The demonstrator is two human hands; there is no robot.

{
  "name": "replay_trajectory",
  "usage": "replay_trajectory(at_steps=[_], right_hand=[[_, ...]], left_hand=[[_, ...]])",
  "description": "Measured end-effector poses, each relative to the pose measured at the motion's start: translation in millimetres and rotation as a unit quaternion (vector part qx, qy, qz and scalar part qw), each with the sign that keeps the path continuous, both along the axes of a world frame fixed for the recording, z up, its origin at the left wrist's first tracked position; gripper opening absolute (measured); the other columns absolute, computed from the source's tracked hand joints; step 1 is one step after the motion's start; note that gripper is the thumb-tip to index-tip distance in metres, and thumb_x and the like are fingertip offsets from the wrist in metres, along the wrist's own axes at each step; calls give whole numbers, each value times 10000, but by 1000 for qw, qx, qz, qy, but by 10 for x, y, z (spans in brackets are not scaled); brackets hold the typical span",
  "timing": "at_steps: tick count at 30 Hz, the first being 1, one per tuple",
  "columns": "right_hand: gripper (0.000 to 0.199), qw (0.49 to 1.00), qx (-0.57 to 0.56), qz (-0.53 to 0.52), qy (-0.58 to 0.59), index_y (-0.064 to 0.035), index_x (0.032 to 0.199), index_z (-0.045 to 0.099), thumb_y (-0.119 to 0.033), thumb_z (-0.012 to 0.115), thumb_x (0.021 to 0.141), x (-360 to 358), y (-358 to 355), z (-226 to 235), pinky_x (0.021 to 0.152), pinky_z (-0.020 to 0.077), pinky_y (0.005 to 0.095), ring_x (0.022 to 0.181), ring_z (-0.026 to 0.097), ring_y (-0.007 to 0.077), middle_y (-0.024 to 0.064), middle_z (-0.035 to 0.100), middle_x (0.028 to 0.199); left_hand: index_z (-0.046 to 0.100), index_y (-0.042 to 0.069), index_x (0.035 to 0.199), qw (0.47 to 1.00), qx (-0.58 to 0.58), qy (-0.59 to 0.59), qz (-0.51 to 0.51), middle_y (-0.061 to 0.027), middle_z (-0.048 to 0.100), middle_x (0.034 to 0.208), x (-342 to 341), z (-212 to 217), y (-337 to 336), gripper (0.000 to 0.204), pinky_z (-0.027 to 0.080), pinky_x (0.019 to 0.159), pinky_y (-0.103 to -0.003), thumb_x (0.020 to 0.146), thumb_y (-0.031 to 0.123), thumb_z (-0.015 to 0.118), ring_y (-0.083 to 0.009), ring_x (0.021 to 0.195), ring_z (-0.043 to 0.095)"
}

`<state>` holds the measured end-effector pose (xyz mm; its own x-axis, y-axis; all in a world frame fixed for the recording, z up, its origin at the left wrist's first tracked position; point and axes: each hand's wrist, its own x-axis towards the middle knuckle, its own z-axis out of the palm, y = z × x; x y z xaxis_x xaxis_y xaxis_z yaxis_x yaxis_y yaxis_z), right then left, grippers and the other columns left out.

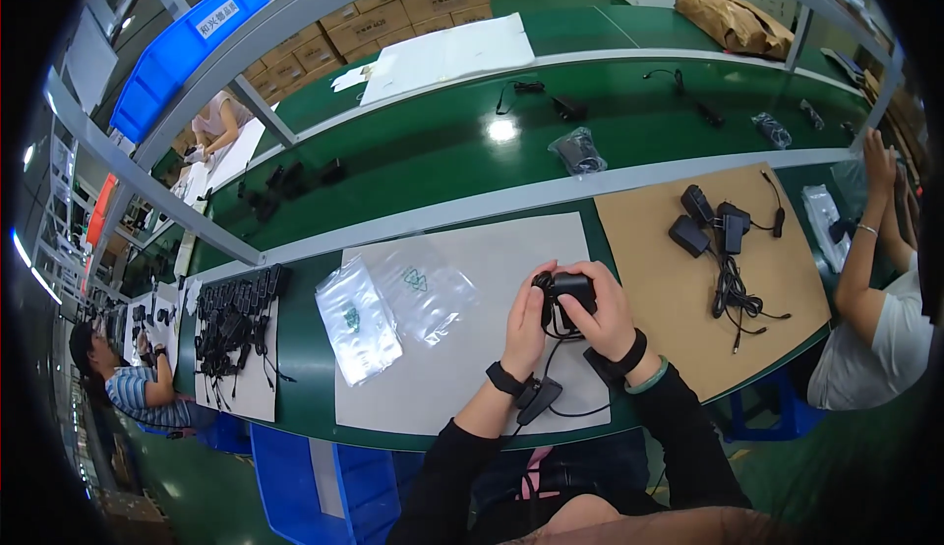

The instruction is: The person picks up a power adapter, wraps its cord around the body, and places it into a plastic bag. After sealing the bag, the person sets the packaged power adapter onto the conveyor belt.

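Above the light grey sheet (462,388), a black power adapter (574,291) with its coiled cord is gripped between my two hands. My left hand (525,327) closes round the cord side, its thumb at the coil. My right hand (610,321) wraps the adapter body, with its thumb pressing on the front. Some cord loops hang below the thumbs. Clear plastic bags (359,327) lie on the sheet left of my hands, and another clear bag (425,289) lies beside them. A black wrist strap (507,380) with a small box and cord is on my left wrist.
Several black adapters with cords (730,230) lie on a brown board (678,319) at right; more are piled at left (236,319). Bagged adapters (578,151) rest on the green belt (433,166) behind a metal rail. Co-workers sit at both sides. Blue bins (295,486) stand below.
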<state>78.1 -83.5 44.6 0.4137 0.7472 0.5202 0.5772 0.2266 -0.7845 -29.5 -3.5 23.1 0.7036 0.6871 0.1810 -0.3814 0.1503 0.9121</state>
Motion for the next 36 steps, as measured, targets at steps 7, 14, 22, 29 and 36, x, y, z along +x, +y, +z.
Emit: replay_trajectory(at_steps=[7,14,22,29,36], right_hand=[[374,997,0,-73,-13,-40,1119,452,-178,604,807,-69,11,-92,719,472,338,842,580,319,157,555,995],[417,997,-80,-8,-5,-50,1200,383,-168,560,841,-87,63,-142,745,475,379,903,563,375,175,506,1101],[548,996,-27,-83,34,-34,1292,284,-150,574,842,-20,190,-295,823,455,343,978,545,296,151,466,1153],[694,961,-73,44,262,-33,1351,245,-121,649,794,79,56,-213,897,403,298,980,501,192,82,466,1081],[599,863,-28,158,479,-29,1332,312,-128,608,820,199,25,-207,992,363,338,1198,440,241,143,415,1309]], left_hand=[[219,15,1395,999,46,16,-8,-159,351,1379,38,-48,-124,508,269,1047,-330,972,277,322,-234,1261,355],[77,28,1427,974,223,28,42,-182,196,1458,-4,-104,66,679,225,1068,-345,932,336,424,-279,1335,235],[12,28,1427,986,165,36,14,-181,170,1466,70,-155,-38,799,179,1083,-385,902,446,446,-296,1358,162],[145,46,1387,985,161,-15,-58,-165,270,1402,-34,-77,86,658,298,1013,-380,904,348,474,-268,1265,293],[497,60,1207,990,136,32,-12,-104,505,1173,-130,-23,136,333,452,854,-345,877,90,529,-225,998,549]])
